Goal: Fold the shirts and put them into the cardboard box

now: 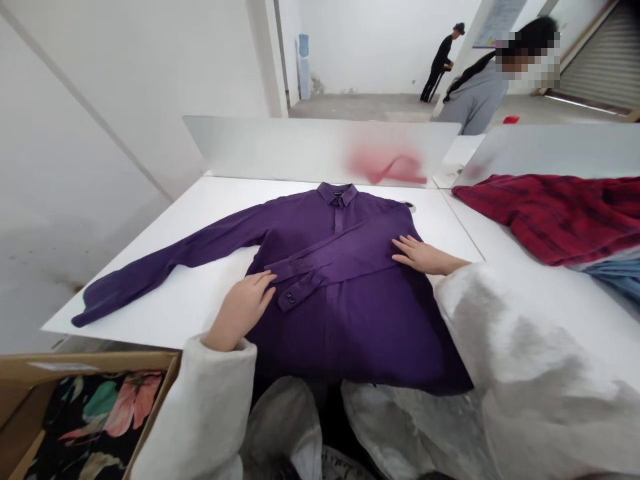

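A purple button-up shirt (350, 313) lies front up on a white table (165, 230), its collar at the far side. One sleeve stretches out to the left; the other is folded across the chest, with its unbuttoned cuff near the middle. My left hand (241, 310) rests at that cuff, fingers extended and touching the cloth. On the shirt's right side, by the fold of the sleeve, my right hand (420, 256) lies flat with its fingers apart. The shirt's lower hem hangs at the table's near edge, above my lap.
A cardboard box (95, 360) with dark floral cloth (107, 417) stands at the lower left. To the right lie a red plaid garment (555, 213) and blue denim (617, 277). A frosted divider (280, 150) borders the table's far side. Two people are beyond it.
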